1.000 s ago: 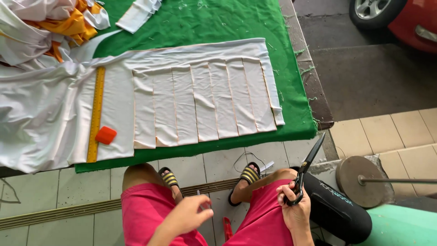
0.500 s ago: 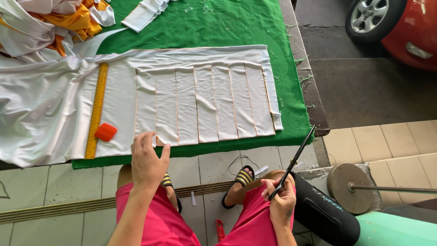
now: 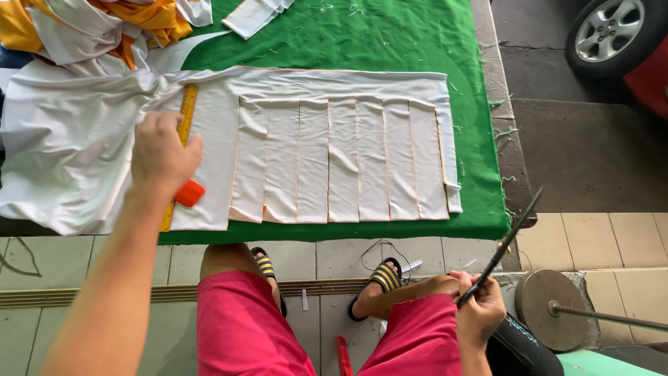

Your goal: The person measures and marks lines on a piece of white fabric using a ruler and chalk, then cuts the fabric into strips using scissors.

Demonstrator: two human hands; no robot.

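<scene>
The left hand [image 3: 163, 154] is seen stretched out over the worktop [image 3: 390, 42], palm down, fingers loosely curled and set together, pressed on the yellow ruler [image 3: 182, 125] and the white fabric [image 3: 83, 153] beneath it. Nothing is gripped here; the hand is simply laid flat on top. Just below its heel an orange piece of chalk [image 3: 189, 193] is found, lying against the ruler near the front edge of the worktop.

The right hand [image 3: 479, 311] is held low, off the worktop, above the right knee, and it is closed firmly round the handles of a pair of long dark scissors [image 3: 502, 247]. The blades are pointed up and away toward the front right corner of the worktop; whether they are parted cannot be told from here.

Out from the ruler, toward the right edge, the white fabric is spread flat on the green cover, and it is cut into a row of parallel strips [image 3: 344, 163], joined along the top and loose at the front edge. To the left of the ruler the cloth is bunched and wrinkled. At the far left corner a heap of orange and white cloth [image 3: 104, 28] is piled, and a small folded white piece [image 3: 257, 14] is lying by the far edge.

Below the worktop, pink shorts [image 3: 243, 327] and striped sandals [image 3: 384, 277] are seen on the tiled floor.
</scene>
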